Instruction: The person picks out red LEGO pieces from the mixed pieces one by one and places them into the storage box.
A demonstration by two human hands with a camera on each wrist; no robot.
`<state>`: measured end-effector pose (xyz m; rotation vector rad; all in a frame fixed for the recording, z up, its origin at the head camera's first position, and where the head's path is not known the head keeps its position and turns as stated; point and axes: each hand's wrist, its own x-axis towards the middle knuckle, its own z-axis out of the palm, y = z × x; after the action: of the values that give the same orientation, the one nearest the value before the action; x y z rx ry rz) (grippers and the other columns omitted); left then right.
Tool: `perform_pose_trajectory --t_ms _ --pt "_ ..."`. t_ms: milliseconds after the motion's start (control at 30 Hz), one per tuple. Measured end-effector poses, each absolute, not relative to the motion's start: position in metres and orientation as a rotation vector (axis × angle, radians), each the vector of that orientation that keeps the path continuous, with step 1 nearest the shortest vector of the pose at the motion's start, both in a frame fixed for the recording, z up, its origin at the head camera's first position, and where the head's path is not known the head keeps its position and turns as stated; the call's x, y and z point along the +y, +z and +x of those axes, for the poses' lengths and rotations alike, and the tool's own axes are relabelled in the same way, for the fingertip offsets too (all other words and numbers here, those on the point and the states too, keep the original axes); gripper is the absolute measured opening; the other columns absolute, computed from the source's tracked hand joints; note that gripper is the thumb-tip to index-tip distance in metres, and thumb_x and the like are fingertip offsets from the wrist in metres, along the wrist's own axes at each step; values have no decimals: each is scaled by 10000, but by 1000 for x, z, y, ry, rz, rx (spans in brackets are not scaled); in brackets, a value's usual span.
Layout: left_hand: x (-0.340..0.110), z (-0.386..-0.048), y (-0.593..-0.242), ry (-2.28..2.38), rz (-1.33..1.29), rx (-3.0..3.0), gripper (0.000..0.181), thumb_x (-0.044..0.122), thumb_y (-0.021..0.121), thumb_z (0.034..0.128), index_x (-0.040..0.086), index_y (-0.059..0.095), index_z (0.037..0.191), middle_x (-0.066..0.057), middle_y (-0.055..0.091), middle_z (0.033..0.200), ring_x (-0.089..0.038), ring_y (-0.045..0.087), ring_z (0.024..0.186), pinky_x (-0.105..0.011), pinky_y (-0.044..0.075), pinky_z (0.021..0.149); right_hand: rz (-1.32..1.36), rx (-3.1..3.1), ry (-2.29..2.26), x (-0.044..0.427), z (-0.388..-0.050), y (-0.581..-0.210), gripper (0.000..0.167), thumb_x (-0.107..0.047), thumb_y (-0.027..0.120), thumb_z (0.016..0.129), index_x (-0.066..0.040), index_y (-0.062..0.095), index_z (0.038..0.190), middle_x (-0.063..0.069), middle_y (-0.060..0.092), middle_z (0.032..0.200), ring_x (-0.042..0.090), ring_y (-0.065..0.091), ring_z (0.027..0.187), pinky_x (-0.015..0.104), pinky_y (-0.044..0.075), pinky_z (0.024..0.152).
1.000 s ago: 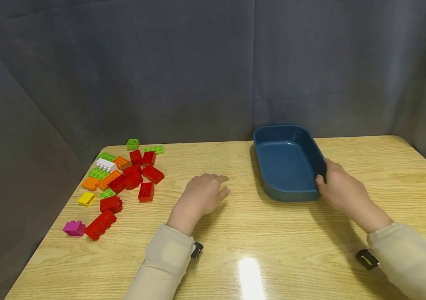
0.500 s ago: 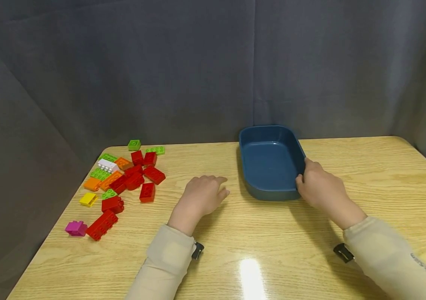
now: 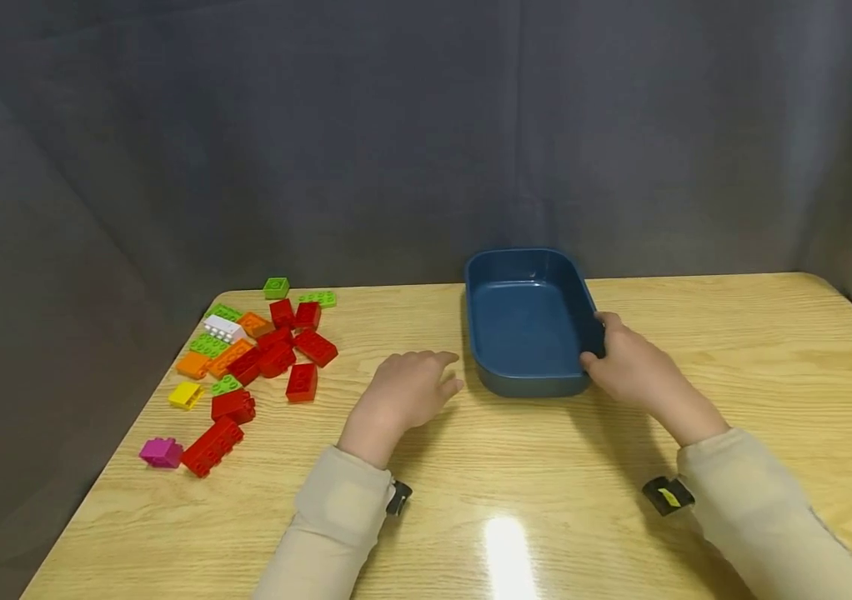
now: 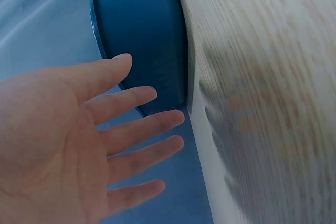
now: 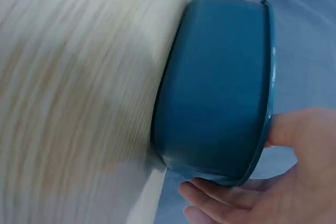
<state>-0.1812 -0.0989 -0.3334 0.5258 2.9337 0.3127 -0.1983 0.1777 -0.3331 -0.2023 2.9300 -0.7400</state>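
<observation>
A dark blue rounded rectangular tray (image 3: 528, 386) stands on the table at its far edge, with nothing visible inside. My right hand (image 3: 639, 371) grips its right side near the front corner. In the right wrist view the thumb reaches over the tray's rim (image 5: 272, 77), while the fingers (image 5: 220, 195) lie against the outside wall. My left hand (image 3: 399, 396) is held above the table, left of the tray and apart from it. The left wrist view shows its fingers (image 4: 144, 127) spread and nearly straight, holding nothing.
Toy building bricks lie scattered at the left: several red bricks (image 3: 276, 358), green ones (image 3: 276, 288), orange ones (image 3: 193, 365), a white brick (image 3: 223, 327), a yellow brick (image 3: 186, 395) and a magenta brick (image 3: 161, 452). A dark cloth (image 3: 396, 142) hangs behind the table (image 3: 426, 533).
My right hand has slid the tray left towards the middle, more slowly in the last half second. My left hand has stayed nearly still. The bricks lie as before.
</observation>
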Motion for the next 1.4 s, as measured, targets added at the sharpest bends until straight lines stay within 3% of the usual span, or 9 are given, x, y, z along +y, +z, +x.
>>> perform_pose_trajectory --t_ms 233,367,500,767,933,1033,1100,1300,1400 --pt "-95 -183 -335 317 529 2922 483 374 543 1020 138 526 1441 -76 554 1419 -302 500 1317 -475 370 1085 -169 2669 -1261 185 -205 -346 773 -75 446 978 144 -93 1487 467 200 1466 577 321 1325 604 353 1033" --pt "-96 -182 -335 297 520 2917 488 379 535 1023 142 515 1450 -76 545 1427 -301 494 1322 -471 375 1083 -77 2539 -1506 187 -210 -352 707 -57 423 985 151 -12 1501 454 234 1460 535 401 1291 447 496 898" --pt "-97 -184 -336 280 530 2925 482 368 539 1023 136 520 1445 -79 551 1421 -298 503 1315 -467 390 1071 20 2462 -1650 187 -212 -354 640 -100 431 1001 141 125 1510 397 300 1467 420 499 1215 244 510 749" --pt "-100 -182 -336 286 526 2957 416 333 589 1001 79 610 1329 -107 652 1271 -315 597 1184 -479 441 1006 27 2272 -1818 171 -207 -362 688 -169 512 980 41 186 1548 272 319 1523 298 497 1243 307 473 963" --pt "-107 -183 -335 297 465 2932 403 325 592 998 92 614 1325 -81 704 1119 -294 641 1069 -474 473 957 -6 2095 -1990 164 -202 -370 716 -182 556 987 28 168 1552 235 312 1523 91 556 1092 216 466 934" --pt "-113 -185 -333 319 406 2893 416 330 582 1002 99 597 1347 -49 709 984 -272 638 1018 -467 476 952 -33 1978 -2085 159 -200 -374 722 -185 556 1001 23 145 1556 221 280 1544 52 544 1102 204 438 970" --pt "-117 -185 -331 333 365 2872 430 335 573 1006 98 585 1365 -46 704 1024 -273 626 1062 -472 464 975 -44 1923 -2140 155 -199 -377 719 -182 557 1004 19 146 1559 213 260 1559 73 519 1158 209 416 1000" --pt "-129 -185 -325 388 270 2838 472 359 537 1020 67 566 1390 -111 583 1379 -328 537 1266 -512 414 1043 16 1833 -2339 140 -197 -386 649 -139 544 1009 1 221 1555 168 270 1577 193 418 1345 241 367 1078" --pt "-136 -186 -322 407 244 2835 440 351 535 1021 62 603 1346 -116 600 1353 -327 556 1233 -505 429 1024 44 1822 -2445 133 -197 -391 599 -126 557 1007 4 298 1531 160 331 1547 234 400 1375 255 360 1091"
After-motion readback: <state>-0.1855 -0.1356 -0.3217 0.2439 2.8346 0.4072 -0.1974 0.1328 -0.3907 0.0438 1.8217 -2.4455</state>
